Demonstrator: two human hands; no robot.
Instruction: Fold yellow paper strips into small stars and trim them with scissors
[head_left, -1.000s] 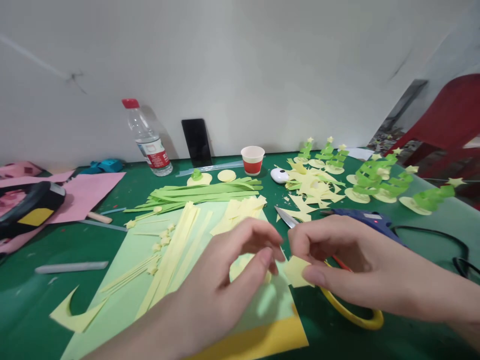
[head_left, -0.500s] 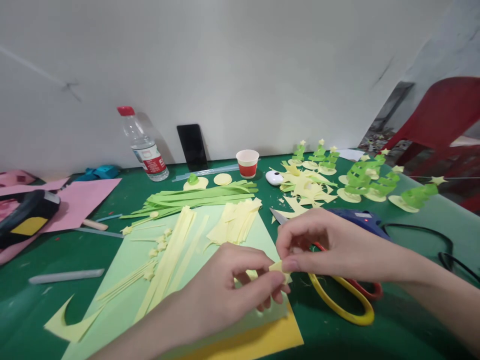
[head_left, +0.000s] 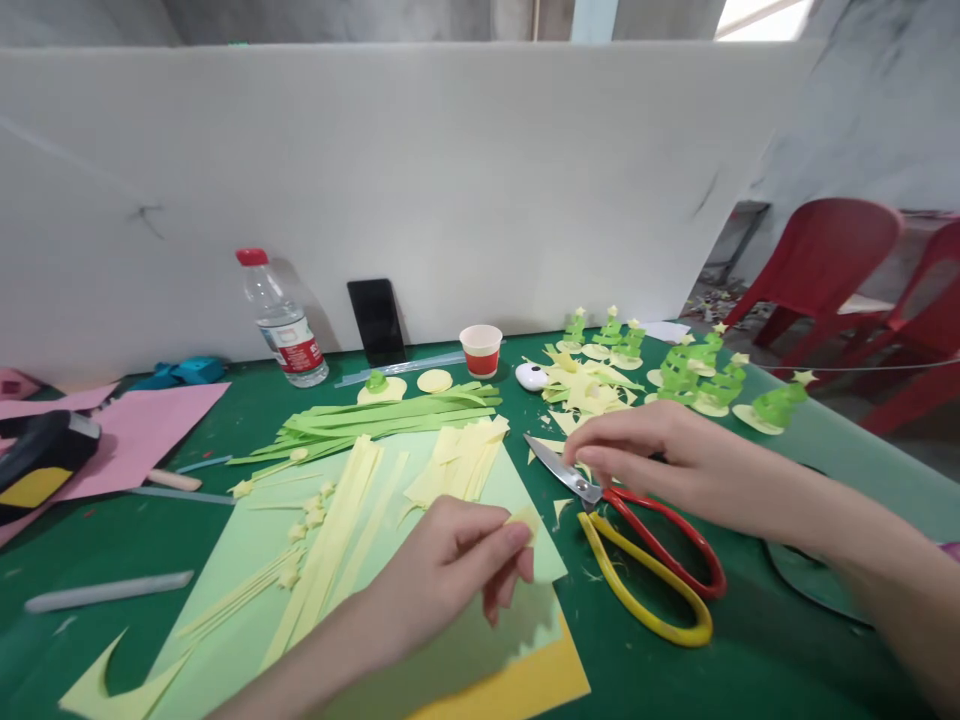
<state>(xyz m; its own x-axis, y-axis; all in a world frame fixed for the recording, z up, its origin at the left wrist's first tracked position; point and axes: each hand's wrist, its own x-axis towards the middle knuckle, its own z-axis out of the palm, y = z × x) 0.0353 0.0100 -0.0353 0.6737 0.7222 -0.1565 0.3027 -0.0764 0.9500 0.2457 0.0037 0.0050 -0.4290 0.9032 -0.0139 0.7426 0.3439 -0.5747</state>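
My left hand [head_left: 457,560] pinches a small pale-yellow piece of paper [head_left: 525,520] between thumb and fingers, above a light green sheet [head_left: 544,560]. My right hand [head_left: 660,455] is over the scissors [head_left: 577,482], which have one red and one yellow handle and lie with their blades slightly apart. Its fingers are loosely bent and nothing shows in them; the thumb and fingertips hide part of the blade area. On the green sheet lie long yellow paper strips [head_left: 330,550], a pile of short yellow pieces [head_left: 457,460] and several small paper stars [head_left: 296,530].
Yellow scraps [head_left: 592,385] lie beside a white mouse-like object [head_left: 532,377]. Green spiral paper trees [head_left: 679,375] stand at right. Behind are a paper cup [head_left: 481,352], a phone [head_left: 376,320] and a bottle [head_left: 285,330]. Pink paper [head_left: 150,430] and a tape measure [head_left: 45,460] lie left.
My right hand has let go of the yellow paper and moved up and right over the scissors. The left hand keeps the paper. The view has tilted up.
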